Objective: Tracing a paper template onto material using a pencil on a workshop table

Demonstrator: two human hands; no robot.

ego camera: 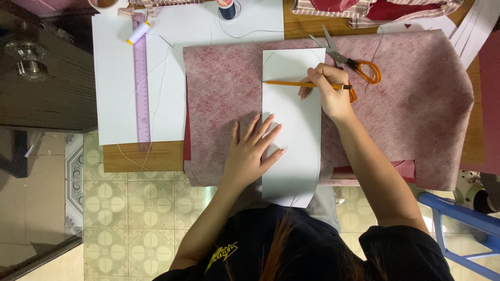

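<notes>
Under right hand (333, 93), pencil (291, 83) end hidden

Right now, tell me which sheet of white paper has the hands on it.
The narrow white pattern piece lying on the pink fabric: left hand flat on it, right hand holding a pencil. The large white sheet holds only the ruler.

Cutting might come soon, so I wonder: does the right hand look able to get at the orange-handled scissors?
Probably yes. The scissors lie in the open on the pink fabric just beyond the right hand, but it holds a pencil.
</notes>
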